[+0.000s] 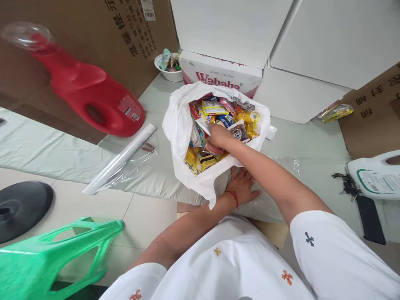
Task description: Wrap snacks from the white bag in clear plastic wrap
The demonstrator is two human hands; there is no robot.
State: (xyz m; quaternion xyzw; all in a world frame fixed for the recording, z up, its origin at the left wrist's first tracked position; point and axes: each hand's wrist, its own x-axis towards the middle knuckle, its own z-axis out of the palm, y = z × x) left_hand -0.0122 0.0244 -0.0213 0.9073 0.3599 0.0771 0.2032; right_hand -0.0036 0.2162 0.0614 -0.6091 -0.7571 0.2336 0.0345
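White shirt (231, 266) with small cross-like motifs, bottom centre of frame. Green plastic stool (28, 262) lower left, on the floor; black round base (23, 210) just above it.

Left hand (242, 186), centre, red string bracelet (236, 200) on wrist: fingers apart, palm down at the near edge of the desk (318, 146), grasping nothing visible; fingertips partly hidden under the right forearm and bag rim. Clear plastic sheet just beside it.

White plastic bag (179, 154), centre of frame, on the desk, mouth wide open, full of small wrapped packets. Right hand (219, 135) reaches into it, fingers bent downward, touching packets; a whitish packet (203, 126) lies against the fingertips. Cannot tell if it is gripped or only touched. Yellow packet (215, 108) beyond the hand, brown packet (238, 132) to its right.

Roll of clear film (121, 158), left of bag, slanting over the desk edge. Right edge of frame: black phone (371, 219), keys (350, 184) and white bottle (378, 177) close together.

Further back: red jug (93, 96) upper left, before a cardboard box (78, 33). Behind the bag, Wahaha box (218, 68); white bowl (171, 76) with packets just left of it. White panels (225, 25) across the top.
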